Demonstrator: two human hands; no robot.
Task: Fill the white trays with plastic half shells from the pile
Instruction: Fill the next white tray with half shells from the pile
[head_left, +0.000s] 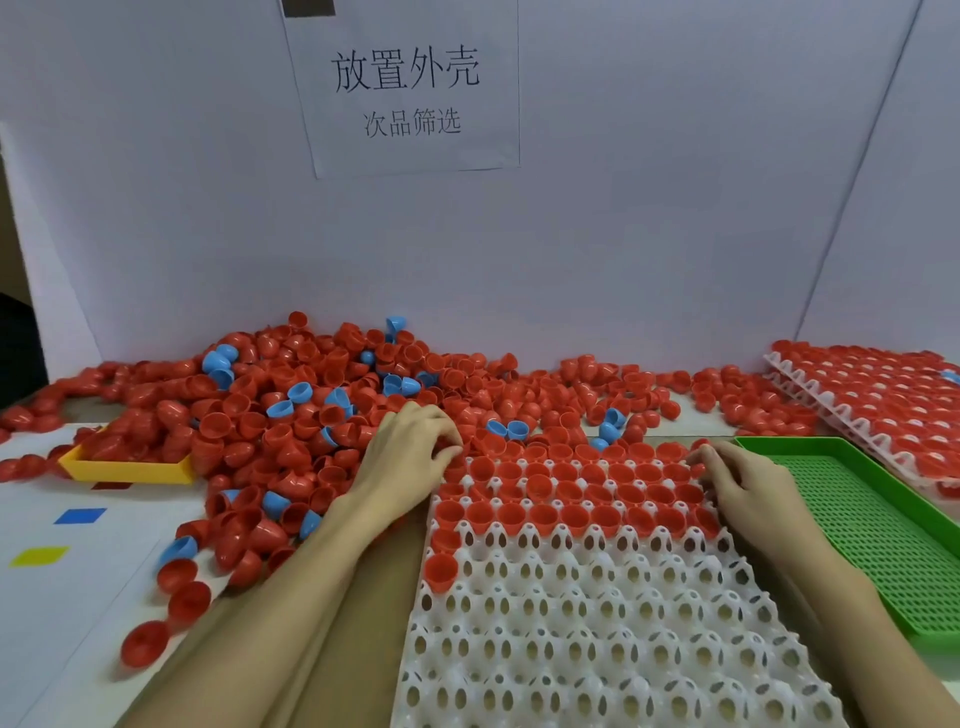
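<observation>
A white perforated tray (597, 639) lies in front of me. Its far rows hold red half shells (571, 493), open side up; the near rows are bare. A big pile of red and a few blue half shells (291, 410) covers the table behind and to the left. My left hand (410, 447) rests at the pile's edge by the tray's far left corner, fingers curled down among the shells; what it holds is hidden. My right hand (743, 483) is at the tray's far right corner, its fingertips pinching a red shell (698, 446).
A green mesh tray (872, 525) lies right of the white tray. Stacked white trays full of red shells (878, 395) sit at the far right. A yellow bin (130, 467) sits half buried at left. Blue and yellow diamond marks are on the white sheet at left.
</observation>
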